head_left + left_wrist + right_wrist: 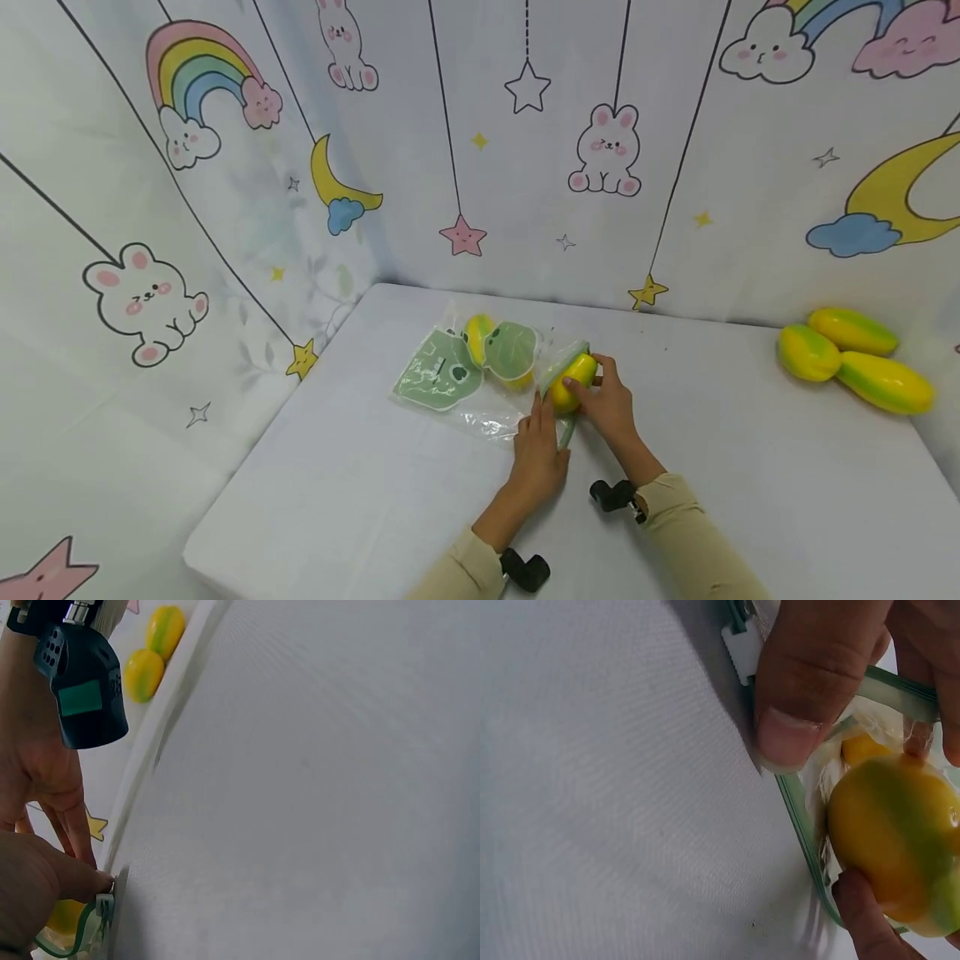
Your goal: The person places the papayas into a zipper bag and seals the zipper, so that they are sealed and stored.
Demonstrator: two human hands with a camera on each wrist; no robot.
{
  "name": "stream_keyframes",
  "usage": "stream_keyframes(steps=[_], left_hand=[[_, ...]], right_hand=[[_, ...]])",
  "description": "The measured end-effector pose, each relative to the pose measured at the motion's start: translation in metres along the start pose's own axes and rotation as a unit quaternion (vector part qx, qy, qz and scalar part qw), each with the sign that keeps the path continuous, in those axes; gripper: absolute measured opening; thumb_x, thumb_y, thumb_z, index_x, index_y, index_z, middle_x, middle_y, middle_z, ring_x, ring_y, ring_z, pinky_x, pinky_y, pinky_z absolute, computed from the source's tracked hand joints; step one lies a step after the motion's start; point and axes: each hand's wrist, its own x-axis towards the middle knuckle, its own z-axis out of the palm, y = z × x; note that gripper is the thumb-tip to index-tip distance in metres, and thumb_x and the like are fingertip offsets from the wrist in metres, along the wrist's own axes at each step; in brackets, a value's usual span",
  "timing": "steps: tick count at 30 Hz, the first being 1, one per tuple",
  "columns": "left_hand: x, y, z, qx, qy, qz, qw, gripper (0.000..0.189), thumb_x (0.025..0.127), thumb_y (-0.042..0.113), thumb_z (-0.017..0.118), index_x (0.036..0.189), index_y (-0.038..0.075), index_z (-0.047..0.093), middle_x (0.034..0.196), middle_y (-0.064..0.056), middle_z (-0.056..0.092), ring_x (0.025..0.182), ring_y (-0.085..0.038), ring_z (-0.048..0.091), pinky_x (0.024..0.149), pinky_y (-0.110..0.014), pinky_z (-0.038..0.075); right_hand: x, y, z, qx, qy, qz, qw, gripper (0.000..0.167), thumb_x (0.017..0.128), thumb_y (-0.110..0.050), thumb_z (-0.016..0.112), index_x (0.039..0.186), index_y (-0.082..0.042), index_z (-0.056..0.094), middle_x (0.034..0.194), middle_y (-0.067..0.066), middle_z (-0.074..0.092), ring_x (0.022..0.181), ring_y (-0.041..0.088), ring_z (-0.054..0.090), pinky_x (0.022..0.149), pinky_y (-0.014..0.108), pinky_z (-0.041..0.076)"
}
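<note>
Apparently, the packing of yellow-green mango-like fruits into the clear zip bag (480,408) is about halfway, as I judge it. Inside the bag, yellow patches (478,337) show at two places around the green print, so some fruit seems already loaded. One glossy fruit (573,383) is at the open mouth, at the right end of the bag; in the right wrist view it sits beside the green zip edge (799,825), and I think it is only partly in. Three loose fruits (887,383) lie well to the right of the bag on the white table (337,483), so for them this step is not yet done. Closing the zip is perhaps also left, because the mouth is open.

The left hand (538,458) pinches the rim of the bag between thumb and fingers, near the white slider (739,656). The right hand (611,408) grips the glossy fruit, with the thumb on its near side.

By count, I find one bag, one slider, one fruit in the grip and three away from the bag. Within the bag, I cannot tell whether the two patches are separate fruits; thus the total is at least five, perhaps six.
</note>
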Motion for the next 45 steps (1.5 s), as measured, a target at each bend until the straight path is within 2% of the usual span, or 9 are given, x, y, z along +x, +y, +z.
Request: stream_keyframes(steps=[6, 11, 15, 20, 24, 30, 35, 41, 45], left_hand=[[-0.001, 0.000, 0.000, 0.019, 0.016, 0.025, 0.9994, 0.091, 0.085, 0.011, 0.074, 0.155, 0.006, 0.017, 0.163, -0.016, 0.017, 0.117, -0.030, 0.046, 0.092, -0.039, 0.043], [-0.003, 0.000, 0.001, 0.045, 0.032, 0.047, 0.9973, 0.091, 0.083, 0.011, 0.074, 0.155, 0.004, 0.019, 0.162, -0.018, 0.019, 0.114, -0.031, 0.048, 0.089, -0.038, 0.044], [-0.004, 0.000, 0.001, 0.056, 0.029, 0.047, 0.9969, 0.090, 0.085, 0.014, 0.072, 0.155, 0.004, 0.017, 0.162, -0.017, 0.019, 0.115, -0.030, 0.048, 0.088, -0.037, 0.044], [-0.005, 0.000, 0.003, 0.067, 0.035, 0.051, 0.9958, 0.088, 0.085, 0.014, 0.072, 0.155, 0.004, 0.019, 0.161, -0.017, 0.022, 0.115, -0.030, 0.049, 0.088, -0.037, 0.044], [-0.005, 0.000, 0.005, 0.073, 0.034, 0.053, 0.9953, 0.087, 0.086, 0.014, 0.072, 0.155, 0.004, 0.020, 0.160, -0.018, 0.024, 0.115, -0.030, 0.049, 0.088, -0.037, 0.044], [-0.004, -0.001, 0.006, 0.077, 0.029, 0.053, 0.9952, 0.089, 0.087, 0.015, 0.072, 0.155, 0.003, 0.017, 0.161, -0.018, 0.022, 0.117, -0.030, 0.047, 0.090, -0.039, 0.044], [-0.004, 0.000, 0.005, 0.074, 0.035, 0.053, 0.9952, 0.091, 0.085, 0.013, 0.073, 0.155, 0.002, 0.016, 0.160, -0.019, 0.022, 0.115, -0.030, 0.048, 0.092, -0.039, 0.043], [-0.003, 0.003, 0.003, 0.076, 0.039, 0.065, 0.9942, 0.094, 0.083, 0.011, 0.075, 0.155, 0.002, 0.015, 0.160, -0.020, 0.024, 0.113, -0.031, 0.049, 0.089, -0.039, 0.044], [-0.003, 0.004, 0.002, 0.084, 0.045, 0.078, 0.9924, 0.095, 0.081, 0.011, 0.076, 0.156, 0.004, 0.017, 0.157, -0.018, 0.030, 0.110, -0.031, 0.051, 0.084, -0.038, 0.044]], right_hand=[[0.001, -0.004, 0.004, 0.018, 0.022, 0.021, 0.9994, 0.074, 0.092, -0.043, 0.064, 0.147, -0.008, 0.028, 0.133, 0.030, 0.052, 0.111, 0.043, 0.060, 0.082, 0.044, 0.056], [0.002, -0.005, 0.011, 0.027, 0.068, 0.045, 0.9963, 0.068, 0.090, -0.039, 0.067, 0.135, -0.002, 0.033, 0.115, 0.028, 0.060, 0.094, 0.037, 0.063, 0.071, 0.035, 0.053], [0.001, -0.003, 0.018, 0.031, 0.107, 0.051, 0.9925, 0.063, 0.088, -0.038, 0.069, 0.127, 0.000, 0.037, 0.101, 0.024, 0.061, 0.085, 0.033, 0.062, 0.063, 0.029, 0.048], [0.000, 0.003, 0.023, 0.046, 0.156, 0.058, 0.9849, 0.059, 0.088, -0.039, 0.069, 0.119, 0.001, 0.040, 0.096, 0.023, 0.062, 0.082, 0.034, 0.063, 0.060, 0.028, 0.045], [-0.001, 0.006, 0.028, 0.052, 0.172, 0.054, 0.9823, 0.054, 0.090, -0.041, 0.067, 0.114, 0.000, 0.041, 0.091, 0.022, 0.063, 0.077, 0.031, 0.063, 0.059, 0.027, 0.043], [-0.007, 0.009, 0.032, 0.046, 0.174, 0.031, 0.9832, 0.048, 0.094, -0.044, 0.060, 0.109, 0.001, 0.051, 0.091, 0.020, 0.068, 0.069, 0.023, 0.063, 0.059, 0.026, 0.044], [-0.009, 0.012, 0.029, 0.059, 0.171, 0.012, 0.9835, 0.041, 0.095, -0.039, 0.061, 0.104, 0.000, 0.060, 0.087, 0.020, 0.071, 0.061, 0.017, 0.063, 0.055, 0.023, 0.046], [-0.009, 0.013, 0.025, 0.101, 0.134, -0.006, 0.9858, 0.029, 0.097, -0.027, 0.061, 0.103, 0.001, 0.066, 0.086, 0.021, 0.072, 0.062, 0.024, 0.068, 0.050, 0.021, 0.049], [-0.010, 0.013, 0.024, 0.122, 0.083, -0.008, 0.9891, 0.025, 0.098, -0.016, 0.057, 0.114, 0.001, 0.067, 0.090, 0.021, 0.073, 0.061, 0.020, 0.069, 0.051, 0.022, 0.052]])
